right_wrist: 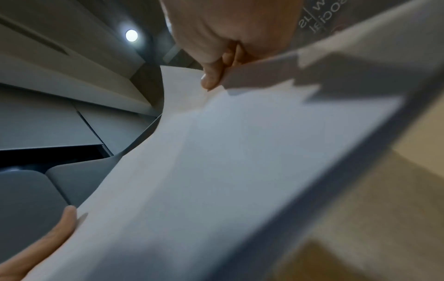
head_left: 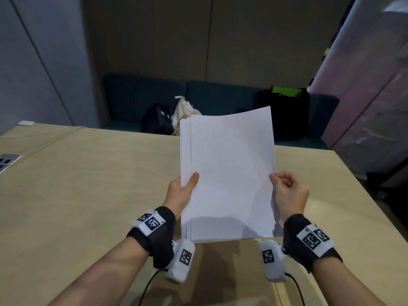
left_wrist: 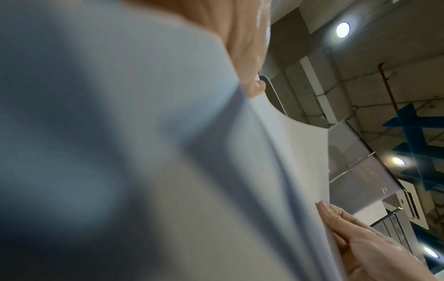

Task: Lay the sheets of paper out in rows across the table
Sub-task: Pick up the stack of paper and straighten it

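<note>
A stack of several white paper sheets is held upright-tilted above the pale wooden table, its edges slightly fanned at the left. My left hand grips the stack's left edge, thumb on the front, fingers hidden behind. My right hand pinches the right edge of the front sheet between thumb and curled fingers. In the left wrist view the paper fills most of the picture below my left hand. From the right wrist, my right hand pinches the paper at its edge.
A dark sofa behind the table carries a black bag, a cream bag and a black bag with a green top. A socket panel sits at the table's left edge. A pale partition stands right.
</note>
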### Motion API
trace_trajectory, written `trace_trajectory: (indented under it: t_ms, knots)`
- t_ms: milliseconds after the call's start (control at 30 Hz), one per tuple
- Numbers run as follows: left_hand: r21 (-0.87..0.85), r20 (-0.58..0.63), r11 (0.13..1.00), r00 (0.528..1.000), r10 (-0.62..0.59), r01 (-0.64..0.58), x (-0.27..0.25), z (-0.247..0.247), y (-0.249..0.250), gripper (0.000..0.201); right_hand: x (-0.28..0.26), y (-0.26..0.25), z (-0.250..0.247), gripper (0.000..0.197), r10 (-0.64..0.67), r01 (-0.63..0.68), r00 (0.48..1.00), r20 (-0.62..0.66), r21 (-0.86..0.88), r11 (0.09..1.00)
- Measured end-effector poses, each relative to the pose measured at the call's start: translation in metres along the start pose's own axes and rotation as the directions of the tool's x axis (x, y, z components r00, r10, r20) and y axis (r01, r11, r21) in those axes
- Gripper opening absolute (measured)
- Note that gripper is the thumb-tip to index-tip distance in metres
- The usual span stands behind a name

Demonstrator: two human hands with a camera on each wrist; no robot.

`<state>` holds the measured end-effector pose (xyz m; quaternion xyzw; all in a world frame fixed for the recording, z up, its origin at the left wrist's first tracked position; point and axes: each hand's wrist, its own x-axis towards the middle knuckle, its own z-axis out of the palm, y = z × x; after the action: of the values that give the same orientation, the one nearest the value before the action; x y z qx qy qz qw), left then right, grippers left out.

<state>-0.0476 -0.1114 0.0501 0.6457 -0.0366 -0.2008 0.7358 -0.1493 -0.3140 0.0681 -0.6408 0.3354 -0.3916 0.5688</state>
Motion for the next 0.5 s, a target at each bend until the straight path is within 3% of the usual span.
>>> trace_trajectory:
  t_ms: [200,500]
  knots:
    - [0.005,-0.011,0.999,0.999,-0.046,0.046,-0.010,0.025,-0.008,0.028,0.008,0.002,-0.024,0.010,-0.046,0.046,0.999,-0.012,-0.018,0.999]
    - [-0.014,-0.030,0.999,0.999,-0.044,0.043,-0.019,0.039,-0.012,0.032,0.013,0.003,-0.038,0.012,-0.040,0.040,0.998,-0.051,0.007,0.999]
